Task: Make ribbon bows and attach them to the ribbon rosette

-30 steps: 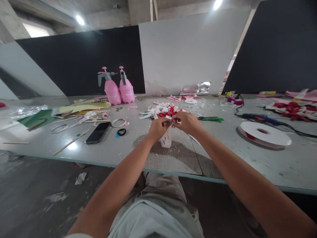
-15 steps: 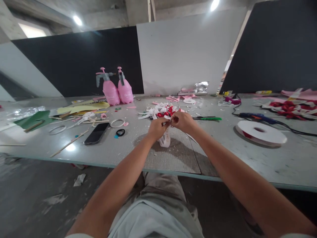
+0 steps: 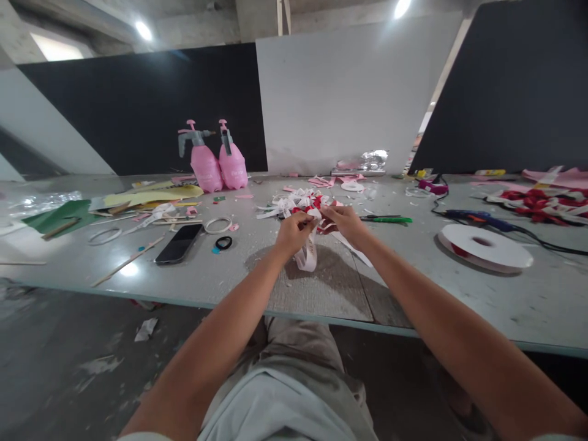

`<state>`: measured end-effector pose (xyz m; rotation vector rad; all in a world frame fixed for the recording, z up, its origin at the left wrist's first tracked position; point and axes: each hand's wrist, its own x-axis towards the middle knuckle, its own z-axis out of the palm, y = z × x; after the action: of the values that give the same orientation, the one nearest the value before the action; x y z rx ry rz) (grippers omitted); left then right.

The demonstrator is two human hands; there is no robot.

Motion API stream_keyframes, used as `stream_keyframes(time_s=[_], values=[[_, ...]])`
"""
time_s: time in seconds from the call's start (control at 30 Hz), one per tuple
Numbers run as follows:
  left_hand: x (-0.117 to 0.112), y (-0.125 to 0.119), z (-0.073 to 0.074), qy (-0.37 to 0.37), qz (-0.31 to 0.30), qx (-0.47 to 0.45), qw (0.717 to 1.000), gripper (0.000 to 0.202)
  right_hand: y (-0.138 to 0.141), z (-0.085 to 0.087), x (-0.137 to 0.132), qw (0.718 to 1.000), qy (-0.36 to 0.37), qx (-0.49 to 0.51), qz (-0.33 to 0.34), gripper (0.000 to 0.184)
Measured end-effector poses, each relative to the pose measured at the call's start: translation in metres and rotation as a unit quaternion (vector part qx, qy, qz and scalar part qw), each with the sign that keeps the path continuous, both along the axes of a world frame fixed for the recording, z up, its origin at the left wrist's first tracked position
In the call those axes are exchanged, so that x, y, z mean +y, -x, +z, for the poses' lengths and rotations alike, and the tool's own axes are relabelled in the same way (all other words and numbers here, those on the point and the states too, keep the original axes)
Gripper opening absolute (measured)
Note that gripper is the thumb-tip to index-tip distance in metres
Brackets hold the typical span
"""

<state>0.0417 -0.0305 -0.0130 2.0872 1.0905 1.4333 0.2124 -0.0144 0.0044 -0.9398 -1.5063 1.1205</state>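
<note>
A white ribbon (image 3: 307,256) with printed lettering hangs in a loop below my hands, over the table. My left hand (image 3: 293,234) pinches it between thumb and fingers. Close beside it, my right hand (image 3: 340,222) has its fingers bent at the ribbon's upper part; whether they grip it is hard to make out. Just beyond my hands lies a pile of white and red ribbon pieces (image 3: 294,201), partly hidden by them. Another white strip (image 3: 351,248) lies below my right hand.
Left are a phone (image 3: 179,244), a black ring (image 3: 223,243) and two pink spray bottles (image 3: 233,166). To the right lie green-handled scissors (image 3: 390,219), a ribbon spool (image 3: 484,247), a corded blue tool (image 3: 478,218) and red-and-white ribbon bows (image 3: 537,203).
My hands have drawn slightly apart, and the right fingers have loosened from their pinch. More of the white ribbon shows between them, and a white strip shows more fully below the right hand.
</note>
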Motion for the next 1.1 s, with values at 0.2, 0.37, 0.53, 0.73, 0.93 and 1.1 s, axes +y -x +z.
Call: stream_keyframes(time_s=[0.2,0.37,0.53,0.73,0.93,1.1], values=[[-0.0005,0.0007,-0.0025,0.038,-0.006,-0.014,0.999,0.031,0.0110,-0.0094,0.0028,0.997,-0.052,0.038,-0.029,0.042],[0.0024,0.0024,-0.0020,0.040,0.004,-0.054,0.998,0.030,0.0098,-0.0109,0.0010,0.998,-0.038,0.038,-0.032,0.043],[0.0023,0.0031,0.0012,0.052,0.008,-0.084,0.995,0.032,0.0112,-0.0081,-0.0031,0.999,-0.045,-0.009,-0.028,0.047],[0.0007,0.0035,0.0019,0.056,0.012,-0.078,0.995,0.033,0.0110,-0.0056,-0.0044,0.995,-0.072,-0.059,-0.034,0.046],[0.0017,0.0040,0.0027,0.054,0.019,-0.092,0.994,0.035,0.0126,-0.0057,-0.0061,0.997,-0.072,-0.038,0.009,0.040],[0.0021,0.0046,0.0023,-0.003,0.029,-0.122,0.992,0.021,0.0137,-0.0062,-0.0065,0.999,-0.043,-0.001,0.027,0.038]])
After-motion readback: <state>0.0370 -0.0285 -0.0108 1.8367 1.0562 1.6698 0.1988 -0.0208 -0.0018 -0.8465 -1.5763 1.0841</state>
